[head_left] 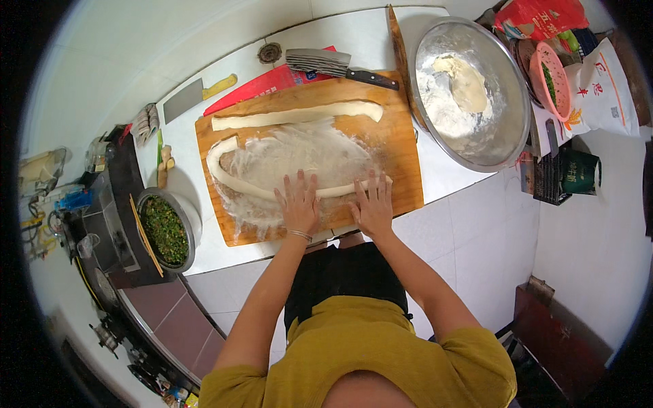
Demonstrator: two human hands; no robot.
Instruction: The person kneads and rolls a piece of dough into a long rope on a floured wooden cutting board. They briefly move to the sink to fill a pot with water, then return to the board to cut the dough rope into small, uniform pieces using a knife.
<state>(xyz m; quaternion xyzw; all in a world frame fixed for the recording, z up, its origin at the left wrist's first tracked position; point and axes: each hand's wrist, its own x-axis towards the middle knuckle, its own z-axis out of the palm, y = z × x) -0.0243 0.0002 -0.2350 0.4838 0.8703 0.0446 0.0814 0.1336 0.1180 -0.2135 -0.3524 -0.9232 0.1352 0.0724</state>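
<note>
A long rope of dough (246, 188) curves across the floured wooden board (406, 156), its left end bending up and back. My left hand (299, 202) lies on the rope near its middle, fingers stretched out and slightly apart. Closer to the rope's right end, my right hand (373, 204) rests the same way, fingers extended over the dough. Both palms hide parts of the rope beneath them. A second strip of dough (296, 117) lies straight along the far side of the board, apart from my hands.
A cleaver (318, 62) with a black handle lies at the board's far edge; a dough scraper (183, 102) is left of it. A steel bowl (507, 126) of flour and dough stands right. At left, a bowl (193, 219) holds chopped green filling, with chopsticks (145, 234) across it.
</note>
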